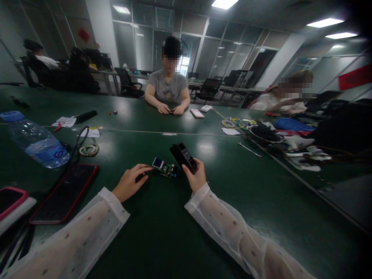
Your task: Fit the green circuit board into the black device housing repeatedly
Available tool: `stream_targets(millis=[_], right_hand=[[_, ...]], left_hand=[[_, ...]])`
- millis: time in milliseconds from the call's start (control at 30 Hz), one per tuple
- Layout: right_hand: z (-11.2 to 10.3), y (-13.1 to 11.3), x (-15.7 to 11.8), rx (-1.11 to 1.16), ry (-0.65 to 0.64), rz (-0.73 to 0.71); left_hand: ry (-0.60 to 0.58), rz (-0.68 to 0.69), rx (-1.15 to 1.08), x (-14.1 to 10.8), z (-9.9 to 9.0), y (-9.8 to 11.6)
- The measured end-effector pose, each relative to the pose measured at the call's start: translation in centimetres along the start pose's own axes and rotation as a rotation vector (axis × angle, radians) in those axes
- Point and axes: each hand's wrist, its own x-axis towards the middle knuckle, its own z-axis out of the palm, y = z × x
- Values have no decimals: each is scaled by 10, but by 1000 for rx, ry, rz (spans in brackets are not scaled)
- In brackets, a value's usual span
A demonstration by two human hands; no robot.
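A small green circuit board (166, 169) with a square screen lies on the green table in front of me. My left hand (130, 182) rests beside it, fingers stretched out, the fingertips at or against the board's left end. Raised just to the right of the board is a black plastic case (183, 155), tilted, with a window and small cut-outs in its face. My right hand (196, 176) grips the case at its lower end, thumb on the near side. The case hides part of the table behind it.
At the left are a water bottle (43, 143), a red-edged phone (65, 193) and a coiled cable (89, 150). A wrench (250, 149) and a heap of cables and tools (279, 135) lie right. Across the table (145, 240) sits a person (168, 87) near a phone (197, 113).
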Motion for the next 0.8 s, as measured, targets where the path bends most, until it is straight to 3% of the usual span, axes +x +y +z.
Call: stream_targets(millis=[567, 800], right_hand=[[-1, 5, -1, -28, -47, 31], [1, -8, -4, 1, -37, -61]], left_hand=[[-12, -16, 17, -2, 3, -4], [-19, -12, 35, -2, 4, -7]])
